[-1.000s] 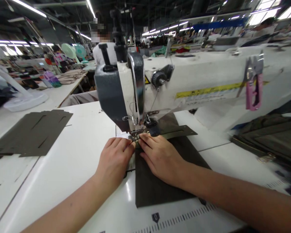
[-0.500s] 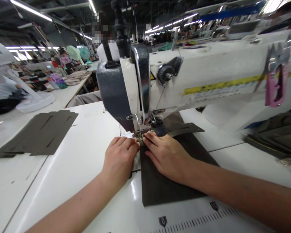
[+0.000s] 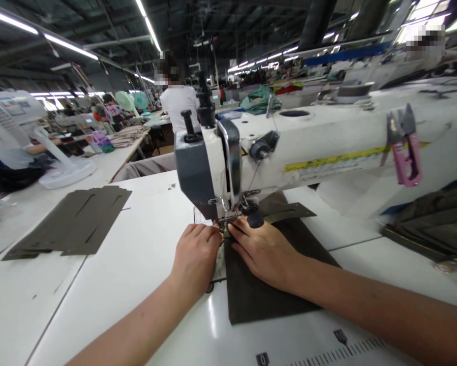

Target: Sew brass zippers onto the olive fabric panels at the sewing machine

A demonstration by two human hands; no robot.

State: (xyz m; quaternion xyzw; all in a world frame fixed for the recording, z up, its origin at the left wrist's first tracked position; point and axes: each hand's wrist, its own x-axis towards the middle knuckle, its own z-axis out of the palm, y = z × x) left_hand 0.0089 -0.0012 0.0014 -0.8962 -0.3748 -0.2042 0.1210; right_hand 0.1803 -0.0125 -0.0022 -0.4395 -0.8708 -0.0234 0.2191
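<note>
A dark olive fabric piece (image 3: 274, 300) lies under the needle area of a white and grey sewing machine (image 3: 193, 168). My left hand (image 3: 200, 254) is closed at the fabric's left edge, its fingertips bunched beside the presser foot (image 3: 223, 223). Flat on the fabric lies my right hand (image 3: 268, 251), fingers stretched towards the presser foot and thumb apart. A narrow strip of the same material (image 3: 293, 211), with a slot and small holes, extends behind that hand. The machine and my fingers partly hide the stitching spot.
Cut dark pieces (image 3: 75, 218) with slits lie stacked at left. Pink-handled snips (image 3: 405, 150) hang on the machine arm. At right sits a dark fabric bundle (image 3: 434, 218). A white fan (image 3: 68, 170) stands back left. Beyond the machine is a person in a white shirt (image 3: 180, 104).
The view has tilted up, so the machine and hands appear slightly lower and more of the room shows. Both hands stay beside the presser foot, and the fabric has barely moved.
</note>
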